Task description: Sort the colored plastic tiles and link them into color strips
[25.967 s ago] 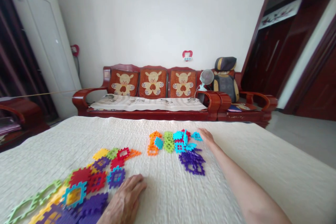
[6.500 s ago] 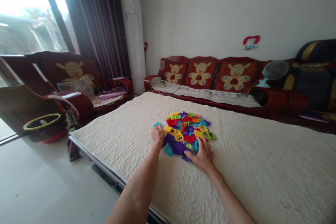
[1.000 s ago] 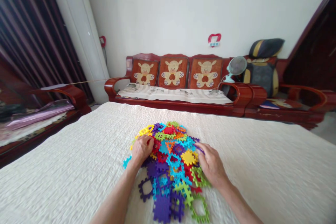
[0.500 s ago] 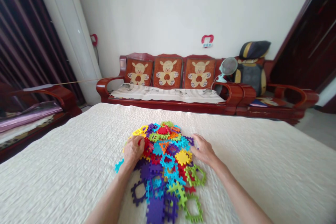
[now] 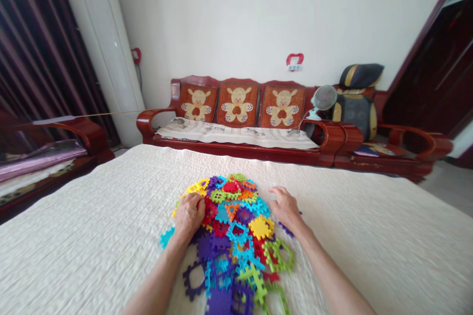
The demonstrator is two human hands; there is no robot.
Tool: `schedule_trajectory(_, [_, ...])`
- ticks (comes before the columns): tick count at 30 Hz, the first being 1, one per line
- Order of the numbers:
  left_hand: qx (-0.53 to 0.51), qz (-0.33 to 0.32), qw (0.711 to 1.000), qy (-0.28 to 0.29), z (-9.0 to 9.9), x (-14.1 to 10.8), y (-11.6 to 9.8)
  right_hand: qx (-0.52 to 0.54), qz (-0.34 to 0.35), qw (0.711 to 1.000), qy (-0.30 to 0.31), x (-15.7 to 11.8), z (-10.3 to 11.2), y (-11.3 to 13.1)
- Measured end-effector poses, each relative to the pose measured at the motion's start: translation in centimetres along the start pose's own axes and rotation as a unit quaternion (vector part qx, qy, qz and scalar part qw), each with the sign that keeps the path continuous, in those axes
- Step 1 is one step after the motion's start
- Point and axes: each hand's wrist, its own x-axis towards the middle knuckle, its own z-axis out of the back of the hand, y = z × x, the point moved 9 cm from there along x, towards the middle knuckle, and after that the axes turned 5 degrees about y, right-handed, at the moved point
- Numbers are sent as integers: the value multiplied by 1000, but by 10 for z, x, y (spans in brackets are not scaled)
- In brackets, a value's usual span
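A heap of colourful plastic interlocking building tiles (image 5: 221,214), with toothed edges, lies on a cream quilted cover. My left hand (image 5: 189,214) rests on the heap's left side, fingers curled and pressed together beside a red tile (image 5: 210,210); what lies under its fingertips is hidden. To the right of the heap is my right hand (image 5: 285,207), its thumb and index finger apart and nothing visible between them. A purple tile (image 5: 286,229) shows partly from beneath that hand and wrist. Nearest to its thumb are light blue tiles (image 5: 261,206) and a yellow tile (image 5: 261,227).
The cream quilted cover (image 5: 111,206) spreads over the broad surface. Beyond it stand a wooden sofa (image 5: 236,151) with bear cushions (image 5: 237,103), a small fan (image 5: 324,98) and a massage chair pad (image 5: 356,110). A wooden armchair (image 5: 88,133) is at the left.
A purple tile that was by my right fingertips at the heap's edge is now farther right, partly under that hand. My left hand stays on the heap. The view has shifted slightly.
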Motion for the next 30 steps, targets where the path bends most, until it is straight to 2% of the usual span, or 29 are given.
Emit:
schedule_trajectory(3, [3,-9,1000,-2,-1,0,0,18,48,999,8,15,-8,36])
schedule_trajectory(7, [6,-11,1000,-1,-3,-1,0,-13,30,999,23,30,-21,57])
schedule_trajectory(13, [2,-4,1000,10,-1,0,-3,-11,21,998,66,36,-27,54])
schedule_trajectory(17, [4,-1,1000,11,1,0,-5,35,4,997,62,44,-29,55])
schedule_trajectory(23, [6,-4,1000,9,0,0,-5,66,-46,995,64,54,-44,55])
schedule_trajectory(30, [5,1,1000,2,1,-1,-5,119,-7,991,53,43,-36,45])
